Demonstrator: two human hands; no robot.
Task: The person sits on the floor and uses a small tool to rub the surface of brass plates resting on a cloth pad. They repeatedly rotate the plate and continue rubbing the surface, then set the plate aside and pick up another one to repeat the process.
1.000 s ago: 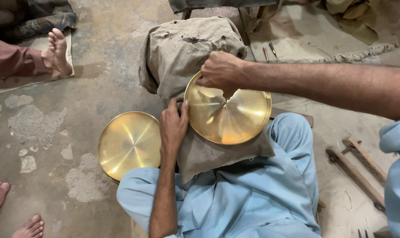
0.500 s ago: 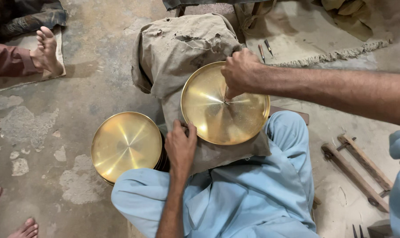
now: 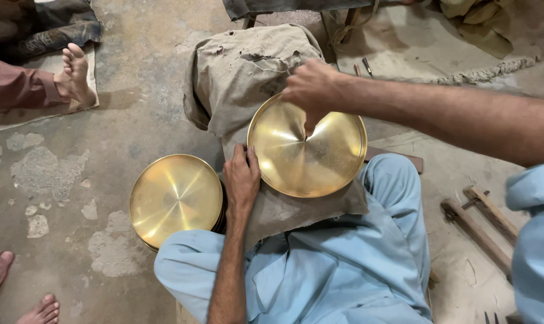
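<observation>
A shiny brass plate (image 3: pixel 308 150) lies tilted on a grey-brown cloth-covered block (image 3: pixel 248 66) above my knees in light blue trousers. My left hand (image 3: pixel 242 180) lies flat on the cloth, its fingertips against the plate's left rim. My right hand (image 3: pixel 313 89) reaches in from the right. Its fingers are bunched and point down at the plate's middle. Whether something small sits in those fingers is hidden. A second brass plate (image 3: pixel 175 198) lies on the floor to the left, on top of a low stack.
Another person's foot and reddish sleeve (image 3: pixel 74 72) are at the upper left, and two bare feet (image 3: pixel 14 288) at the lower left. Wooden-handled tools (image 3: pixel 482 222) lie on the concrete floor at the right. A mat with thin metal tools (image 3: pixel 404 42) is at the back.
My right hand has moved from the plate's upper rim to above its middle. My left hand has slid from the rim down onto the cloth beside the plate.
</observation>
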